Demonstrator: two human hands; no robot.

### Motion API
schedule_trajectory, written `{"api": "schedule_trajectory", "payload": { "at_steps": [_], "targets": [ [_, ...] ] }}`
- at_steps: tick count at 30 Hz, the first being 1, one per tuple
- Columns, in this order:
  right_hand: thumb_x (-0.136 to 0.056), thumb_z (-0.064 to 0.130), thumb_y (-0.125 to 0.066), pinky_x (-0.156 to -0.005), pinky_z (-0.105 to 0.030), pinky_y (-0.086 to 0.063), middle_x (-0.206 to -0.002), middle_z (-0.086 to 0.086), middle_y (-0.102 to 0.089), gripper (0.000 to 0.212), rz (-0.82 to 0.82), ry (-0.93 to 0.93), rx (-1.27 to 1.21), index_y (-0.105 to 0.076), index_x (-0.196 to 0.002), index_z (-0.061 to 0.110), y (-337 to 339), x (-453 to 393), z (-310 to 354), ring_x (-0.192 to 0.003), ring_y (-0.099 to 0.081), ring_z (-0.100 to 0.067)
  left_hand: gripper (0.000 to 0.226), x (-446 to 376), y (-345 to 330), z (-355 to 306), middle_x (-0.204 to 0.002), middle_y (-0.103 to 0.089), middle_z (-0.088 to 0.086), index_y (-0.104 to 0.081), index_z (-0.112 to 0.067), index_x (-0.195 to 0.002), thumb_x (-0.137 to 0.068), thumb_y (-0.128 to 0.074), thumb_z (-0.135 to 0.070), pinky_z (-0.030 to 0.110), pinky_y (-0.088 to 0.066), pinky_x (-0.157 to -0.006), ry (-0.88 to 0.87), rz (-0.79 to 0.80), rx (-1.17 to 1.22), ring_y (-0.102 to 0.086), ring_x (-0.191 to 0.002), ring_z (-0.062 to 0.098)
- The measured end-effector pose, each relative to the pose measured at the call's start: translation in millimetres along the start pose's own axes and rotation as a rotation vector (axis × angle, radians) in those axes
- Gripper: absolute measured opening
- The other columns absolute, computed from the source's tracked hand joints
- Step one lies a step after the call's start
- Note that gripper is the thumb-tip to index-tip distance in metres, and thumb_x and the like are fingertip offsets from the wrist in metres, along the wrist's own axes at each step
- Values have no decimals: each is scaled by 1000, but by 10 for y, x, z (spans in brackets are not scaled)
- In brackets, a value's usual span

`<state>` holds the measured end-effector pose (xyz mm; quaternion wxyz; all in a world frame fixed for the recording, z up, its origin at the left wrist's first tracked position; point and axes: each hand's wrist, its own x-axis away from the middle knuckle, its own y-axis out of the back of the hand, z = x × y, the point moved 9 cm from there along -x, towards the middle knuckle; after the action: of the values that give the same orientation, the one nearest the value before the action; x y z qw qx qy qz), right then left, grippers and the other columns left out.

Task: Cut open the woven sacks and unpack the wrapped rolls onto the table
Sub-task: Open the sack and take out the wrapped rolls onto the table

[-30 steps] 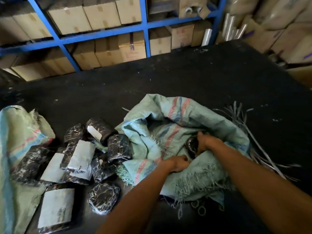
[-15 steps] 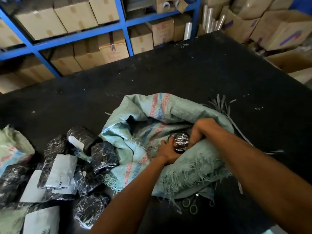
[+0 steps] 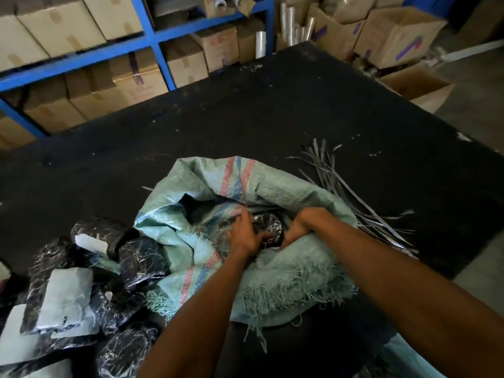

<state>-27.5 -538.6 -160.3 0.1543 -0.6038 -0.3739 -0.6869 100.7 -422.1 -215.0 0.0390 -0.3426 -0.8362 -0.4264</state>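
The woven sack (image 3: 275,236) lies open on the black table (image 3: 272,110), close to its near edge, with the frayed cut mouth turned toward the person. In this mouth sits one wrapped roll (image 3: 268,227) (dark, in shiny film), and both hands are on it. The left hand (image 3: 244,236) holds the roll from the left side, its fingers spread over the top and the thumb curled under the near side. The right hand (image 3: 298,227) grips it from the right, fingers curled down into the sack, so their tips are hidden. Toward the near left corner lies a pile of unpacked rolls (image 3: 90,285), some with white labels; the nearest ones touch the sack. Loose grey strips (image 3: 343,186) lie beside the sack toward the right edge. Behind the far edge stands a blue rack (image 3: 161,36) with cardboard boxes (image 3: 62,25).
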Motion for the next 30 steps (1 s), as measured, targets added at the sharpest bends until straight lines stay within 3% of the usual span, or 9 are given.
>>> {"api": "schedule_trajectory", "payload": {
  "at_steps": [4, 7, 11, 13, 15, 19, 24, 27, 30],
  "targets": [
    [-82, 60, -67, -95, -38, -49, -126, -12, -64, 64, 53, 9, 15, -63, -124, 11, -88, 15, -40, -111, -63, -29, 78, 1, 66, 1, -125, -58, 9, -39, -24, -126, -66, -90, -16, 45, -50, -99, 27, 19, 159, -59, -113, 28],
    [-80, 61, -70, -101, -41, -49, -128, -10, -64, 69, 88, 28, 53, -63, -126, 11, -55, 71, 19, -115, -61, -30, 56, 75, 152, 5, -114, -65, 11, -55, -8, -123, -75, -84, -11, 32, -50, -89, 59, 59, 104, -60, -100, 20],
    [-55, 72, -74, -102, -46, -50, -124, -1, -66, 86, -64, 231, 97, -66, -125, 22, 294, 239, 305, -109, -64, -25, 46, 120, 643, 1, -103, -67, 13, -56, -15, -104, -68, -85, -15, 38, -54, -85, 8, -127, 148, -65, -94, 26],
    [-67, 67, -71, -106, -44, -46, -131, 2, -59, 82, -226, 354, 60, -56, -135, 24, 531, 497, 444, -117, -59, -23, 51, 126, 988, 82, -106, -63, 14, -53, -17, -105, -67, -84, -32, 43, -56, -86, 44, -216, 248, -64, -94, 27],
    [-79, 56, -73, -110, -40, -40, -137, 1, -52, 79, -387, 496, -88, -44, -145, 22, 764, 673, 534, -123, -52, -21, 59, 189, 1292, 165, -108, -65, 13, -54, -17, -107, -64, -80, -46, 45, -58, -84, 102, -262, 423, -66, -93, 27],
    [-80, 32, -82, -92, -22, -47, -131, 3, -55, 85, -481, 783, -519, -34, -150, 28, 895, 734, 654, -110, -58, -12, 33, 458, 1732, 244, -105, -73, 11, -62, -10, -116, -87, -74, -21, 38, -61, -68, 158, -277, 918, -72, -85, 21],
    [-81, 7, -79, -85, -11, -52, -123, 11, -58, 80, -548, 1038, -854, -37, -146, 26, 983, 957, 1222, -99, -59, 8, 30, 1034, 2363, 713, -94, -77, 4, -71, -12, -109, -85, -77, -28, 35, -56, -72, 142, -424, 942, -72, -83, 19],
    [-83, 20, -77, -89, -21, -53, -126, 4, -63, 72, -373, 1119, -862, -39, -143, 29, 781, 1130, 1910, -100, -66, -2, 33, 1468, 2635, 1231, -97, -77, 7, -69, -11, -111, -83, -79, -24, 37, -58, -80, 185, -531, 911, -74, -85, 22],
    [-65, 52, -84, -101, -36, -51, -127, 9, -65, 97, -283, 1088, -708, -32, -146, 41, 306, 1148, 2627, -111, -66, -10, 50, 1989, 2806, 1792, -104, -74, 10, -57, -13, -122, -79, -82, -14, 39, -60, -81, 208, -655, 820, -72, -87, 23]
  ]
}}
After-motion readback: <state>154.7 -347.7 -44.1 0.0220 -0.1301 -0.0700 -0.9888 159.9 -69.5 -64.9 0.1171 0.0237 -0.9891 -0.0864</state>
